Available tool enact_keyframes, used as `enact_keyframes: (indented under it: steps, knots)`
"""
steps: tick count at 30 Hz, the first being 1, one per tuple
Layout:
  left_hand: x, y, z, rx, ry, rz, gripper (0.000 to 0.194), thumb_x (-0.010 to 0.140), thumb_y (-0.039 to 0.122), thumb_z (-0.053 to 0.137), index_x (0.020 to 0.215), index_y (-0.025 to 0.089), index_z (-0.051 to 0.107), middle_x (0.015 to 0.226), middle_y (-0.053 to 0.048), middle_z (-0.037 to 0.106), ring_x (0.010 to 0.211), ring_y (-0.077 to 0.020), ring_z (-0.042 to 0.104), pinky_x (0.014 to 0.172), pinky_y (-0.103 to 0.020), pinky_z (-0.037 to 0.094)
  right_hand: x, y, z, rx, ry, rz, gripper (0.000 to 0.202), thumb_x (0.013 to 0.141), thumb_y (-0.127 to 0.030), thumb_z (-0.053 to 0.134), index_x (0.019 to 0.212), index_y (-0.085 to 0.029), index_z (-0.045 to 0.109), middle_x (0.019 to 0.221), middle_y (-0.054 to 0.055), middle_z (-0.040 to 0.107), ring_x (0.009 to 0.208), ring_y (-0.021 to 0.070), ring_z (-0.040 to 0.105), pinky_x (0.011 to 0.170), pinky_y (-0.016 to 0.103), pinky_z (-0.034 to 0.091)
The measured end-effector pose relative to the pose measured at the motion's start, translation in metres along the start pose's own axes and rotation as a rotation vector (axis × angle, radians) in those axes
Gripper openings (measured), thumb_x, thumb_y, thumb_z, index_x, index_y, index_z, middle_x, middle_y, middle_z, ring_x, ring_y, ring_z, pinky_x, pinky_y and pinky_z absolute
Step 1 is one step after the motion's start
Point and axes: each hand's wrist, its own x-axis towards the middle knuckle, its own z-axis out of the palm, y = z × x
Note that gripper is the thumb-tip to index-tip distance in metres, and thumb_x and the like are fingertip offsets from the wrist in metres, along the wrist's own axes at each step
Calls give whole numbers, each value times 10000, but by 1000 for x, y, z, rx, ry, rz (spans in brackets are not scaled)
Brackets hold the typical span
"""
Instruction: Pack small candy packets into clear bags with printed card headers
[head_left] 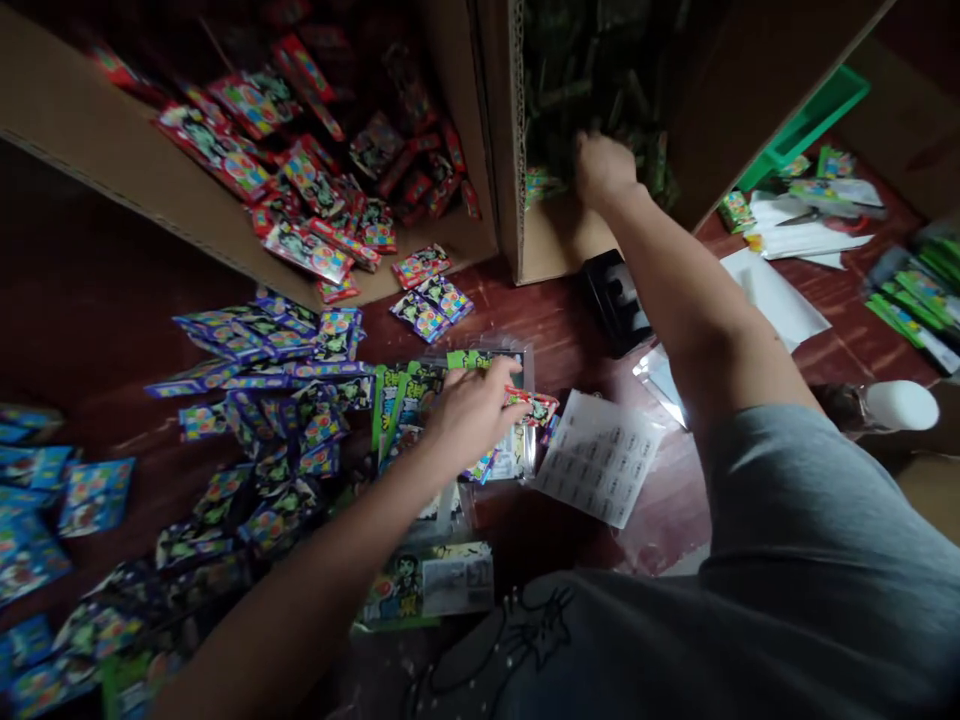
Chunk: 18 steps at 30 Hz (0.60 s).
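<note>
My left hand (pixel 476 408) is over the middle of the table, thumb and fingers closed around a small red packet (pixel 534 405) whose end sticks out to the right. Part of a purple packet (pixel 482 466) shows just below that hand. Under it lie clear plastic bags with green-edged printed cards (pixel 390 400). My right arm reaches into the right-hand cardboard box (pixel 551 250), where my right hand (pixel 606 170) is curled over dark green packets (pixel 656 165). Its fingertips are hidden, and whatever they grip cannot be made out.
A left cardboard box (pixel 442 265) holds many red packets. Purple packets (pixel 262 420) and blue packets (pixel 94 495) spread across the left. A label sheet (pixel 600 455), black holder (pixel 615 300), white-capped bottle (pixel 900 407), green tray (pixel 817 120) and scissors (pixel 810 217) lie rightward.
</note>
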Motion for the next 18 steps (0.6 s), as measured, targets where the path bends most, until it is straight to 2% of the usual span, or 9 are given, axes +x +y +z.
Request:
enact_keyframes:
  steps: [2,4,6,8,9,11,14,16,18]
  knots:
    - [-4,-7,-11,-147,7,-73,381,933,383,781,1257,210,682,1070,-73,806,981,-267,752,947,-427,565,-11,3,-11,-11,81,61,398,1071,41,316,1434,121,457,1475,370,585,1433,346,601,1139,547,468]
    - [-19,-14,-17,-271,-7,-43,261,941,435,764,1099,228,745,1027,-47,800,912,-233,743,866,-386,578,-40,6,-25,-24,173,92,410,1101,-56,324,1459,70,479,1502,299,596,1438,370,594,1149,520,472]
    - [-39,-14,-12,-354,-48,88,227,961,454,736,978,235,790,1048,-45,800,955,-221,744,910,-386,585,-90,6,-33,-6,279,26,455,1121,-210,376,1515,-17,494,1543,236,572,1451,375,569,1180,505,472]
    - [-61,-5,3,-398,-98,221,224,990,436,707,1006,245,823,1118,-52,801,1037,-216,745,986,-383,586,-161,1,-29,90,406,-191,447,1077,-287,493,1460,-87,609,1414,224,642,1350,375,622,1139,494,531]
    - [-71,1,12,-394,-113,262,232,1004,425,696,1069,247,829,1152,-57,801,1070,-216,745,1015,-379,586,-201,-4,-21,119,386,-335,441,1069,-299,502,1446,-117,640,1333,208,679,1305,372,634,1114,502,557]
    - [-88,8,25,-328,-107,276,309,1021,414,689,1250,238,797,1264,-74,787,1163,-231,734,1080,-387,572,-281,-15,3,112,277,-532,459,1074,-338,479,1476,-196,649,1158,181,720,1083,353,688,910,535,640]
    - [-106,-12,22,-102,36,148,580,982,437,739,1505,208,638,1550,-130,645,1441,-326,593,1259,-496,443,-373,-30,42,79,-50,-660,423,1105,-267,442,1450,-289,686,1033,145,756,971,312,705,752,491,643]
    - [-113,-44,7,57,102,20,827,917,449,789,1643,206,477,1704,-161,477,1579,-417,426,1327,-608,312,-402,-36,58,95,-193,-730,429,1081,-217,487,1453,-292,688,1100,152,768,1009,306,717,738,468,631]
    - [-115,-78,-7,134,40,-25,1069,832,434,832,1731,202,303,1787,-180,328,1637,-469,307,1348,-654,220,-401,-41,63,138,-242,-790,507,1044,-289,606,1551,-268,609,1252,171,751,1112,325,713,835,481,631]
